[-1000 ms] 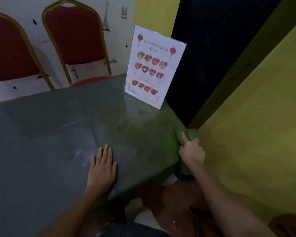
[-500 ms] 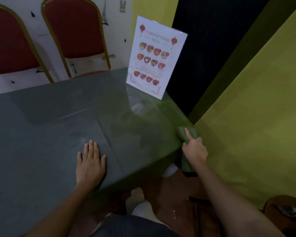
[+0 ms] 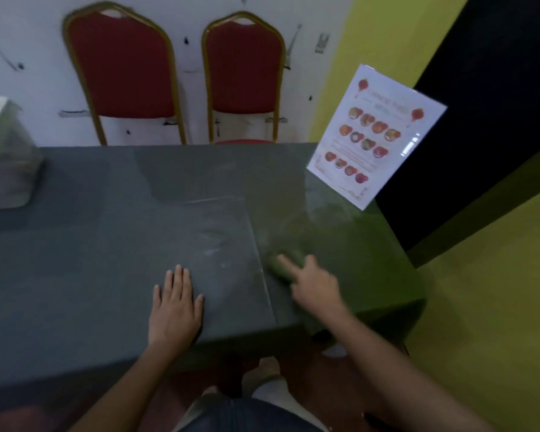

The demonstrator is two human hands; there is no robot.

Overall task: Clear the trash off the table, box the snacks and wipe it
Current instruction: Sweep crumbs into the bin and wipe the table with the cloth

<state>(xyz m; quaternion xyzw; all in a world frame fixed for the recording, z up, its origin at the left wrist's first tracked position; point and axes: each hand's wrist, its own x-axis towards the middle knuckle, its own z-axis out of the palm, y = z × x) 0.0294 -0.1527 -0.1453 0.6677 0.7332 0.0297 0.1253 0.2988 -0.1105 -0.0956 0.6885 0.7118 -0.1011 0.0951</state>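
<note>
My right hand [image 3: 317, 286] holds a green cloth [image 3: 279, 265] down on the grey-green table [image 3: 106, 244], right of its middle crease and near the front edge. One finger lies stretched over the cloth, and the hand is blurred by motion. Left of the crease, my left hand [image 3: 175, 304] rests flat on the table with its fingers straight and together. A translucent box [image 3: 3, 154] stands at the table's far left. No trash or loose snacks show on the tabletop.
A standing Chinese food menu card [image 3: 378, 135] occupies the table's back right corner. Two red chairs with gold frames [image 3: 243, 76] stand against the white wall behind the table. A yellow wall and a dark panel [image 3: 496, 88] close off the right side.
My right hand has carried the cloth from the table's right edge leftward onto the tabletop. The view has swung left, bringing the box and both chairs into sight. My left hand stays flat.
</note>
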